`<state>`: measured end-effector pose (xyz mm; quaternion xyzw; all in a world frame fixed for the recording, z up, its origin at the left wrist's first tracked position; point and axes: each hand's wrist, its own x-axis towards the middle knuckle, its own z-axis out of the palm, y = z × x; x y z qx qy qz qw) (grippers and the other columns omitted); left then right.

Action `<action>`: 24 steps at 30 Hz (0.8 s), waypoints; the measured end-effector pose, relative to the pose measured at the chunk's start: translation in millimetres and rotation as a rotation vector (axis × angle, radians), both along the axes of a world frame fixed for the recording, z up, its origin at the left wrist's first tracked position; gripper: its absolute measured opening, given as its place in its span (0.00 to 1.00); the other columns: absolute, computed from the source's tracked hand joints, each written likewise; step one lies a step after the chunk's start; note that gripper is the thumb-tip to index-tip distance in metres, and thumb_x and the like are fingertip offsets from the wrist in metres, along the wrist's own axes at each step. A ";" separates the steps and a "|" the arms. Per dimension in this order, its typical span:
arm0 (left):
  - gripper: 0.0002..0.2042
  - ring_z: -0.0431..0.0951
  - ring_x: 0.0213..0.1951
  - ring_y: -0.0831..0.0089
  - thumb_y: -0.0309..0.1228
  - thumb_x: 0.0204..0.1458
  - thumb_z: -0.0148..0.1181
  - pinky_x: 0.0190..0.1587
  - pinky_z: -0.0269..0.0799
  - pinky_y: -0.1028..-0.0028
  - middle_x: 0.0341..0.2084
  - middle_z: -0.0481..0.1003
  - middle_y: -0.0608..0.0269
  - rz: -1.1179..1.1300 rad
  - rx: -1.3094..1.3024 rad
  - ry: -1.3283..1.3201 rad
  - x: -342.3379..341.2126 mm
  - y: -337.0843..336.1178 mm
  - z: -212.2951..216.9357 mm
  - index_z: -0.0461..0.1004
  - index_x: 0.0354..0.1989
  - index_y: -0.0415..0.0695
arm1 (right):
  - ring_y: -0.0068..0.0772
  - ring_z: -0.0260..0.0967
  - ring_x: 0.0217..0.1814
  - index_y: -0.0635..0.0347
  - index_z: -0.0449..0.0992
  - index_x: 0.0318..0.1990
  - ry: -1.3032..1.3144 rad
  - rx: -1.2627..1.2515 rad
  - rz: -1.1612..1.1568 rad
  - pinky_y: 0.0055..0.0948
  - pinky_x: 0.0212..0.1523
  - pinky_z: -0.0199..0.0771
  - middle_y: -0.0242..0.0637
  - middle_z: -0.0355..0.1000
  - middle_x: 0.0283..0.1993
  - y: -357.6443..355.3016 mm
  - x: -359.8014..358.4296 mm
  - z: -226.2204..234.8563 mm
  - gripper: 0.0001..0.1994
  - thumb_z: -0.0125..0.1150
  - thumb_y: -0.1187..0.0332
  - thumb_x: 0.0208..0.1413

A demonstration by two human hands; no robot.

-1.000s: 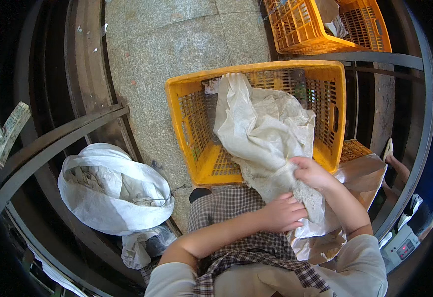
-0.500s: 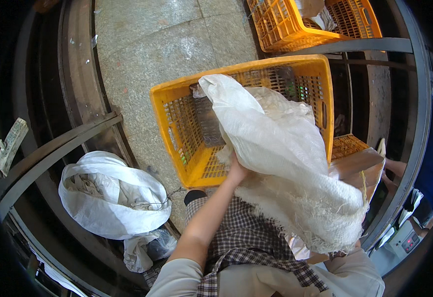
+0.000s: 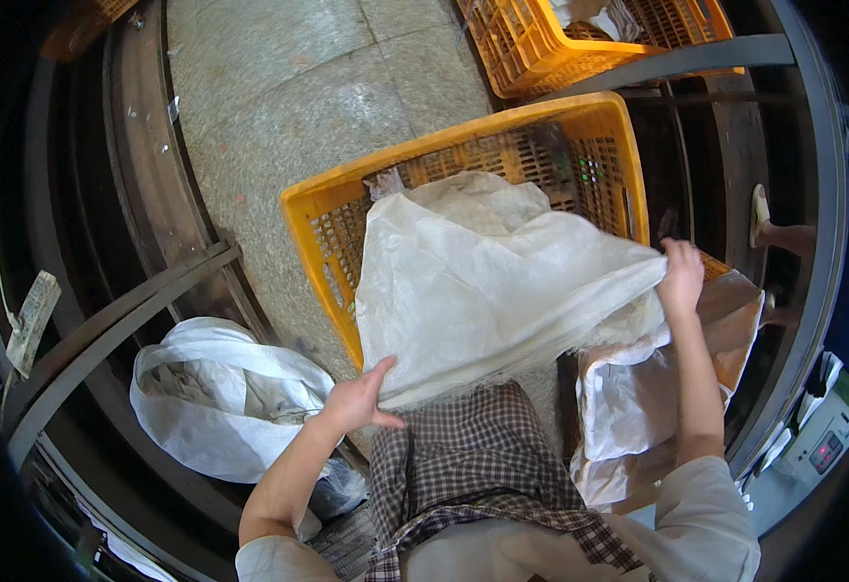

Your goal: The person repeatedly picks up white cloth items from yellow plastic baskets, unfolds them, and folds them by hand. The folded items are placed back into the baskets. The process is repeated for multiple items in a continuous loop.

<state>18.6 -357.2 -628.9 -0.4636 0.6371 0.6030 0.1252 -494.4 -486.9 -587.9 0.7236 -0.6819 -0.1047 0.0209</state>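
White woven sack [image 3: 482,281] hangs spread over the yellow crate's [image 3: 320,218] near rim; I see my left hand [image 3: 358,400] pinching its lower edge, my right hand [image 3: 681,276] clenched on its far corner.

A grey speckled stone-tile floor [image 3: 279,107] carried everything here. On it stood a yellow perforated plastic crate [image 3: 322,228], and a second orange-yellow lattice crate [image 3: 531,58] sat just beyond it. Lower left, an open white woven sack [image 3: 216,398] slumped, seemingly on the floor too, though dark curved rails hid its base.
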 end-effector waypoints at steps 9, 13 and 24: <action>0.21 0.74 0.39 0.54 0.18 0.34 0.56 0.37 0.72 0.66 0.41 0.69 0.54 0.460 -0.855 -0.479 64.3 -41.8 -24.6 0.69 0.42 0.45 | 0.52 0.62 0.53 0.60 0.65 0.52 0.018 0.155 -0.124 0.38 0.53 0.64 0.49 0.66 0.51 -3.6 -42.5 13.1 0.25 0.57 0.77 0.41; 0.18 0.73 0.41 0.53 0.18 0.39 0.50 0.38 0.72 0.63 0.43 0.71 0.54 0.365 -0.919 -0.492 77.0 -29.7 -70.3 0.70 0.42 0.45 | 0.54 0.61 0.54 0.61 0.64 0.53 -0.152 -0.241 -0.154 0.38 0.53 0.64 0.49 0.66 0.50 -23.1 -56.8 6.8 0.26 0.58 0.77 0.42; 0.11 0.71 0.39 0.51 0.25 0.40 0.55 0.41 0.68 0.61 0.35 0.71 0.49 0.352 -0.406 -0.309 61.4 37.8 -85.6 0.75 0.35 0.45 | 0.17 0.63 0.15 0.55 0.73 0.33 -1.305 0.161 -1.608 0.17 0.12 0.61 0.28 0.71 0.23 -17.9 -110.3 10.3 0.15 0.46 0.55 0.58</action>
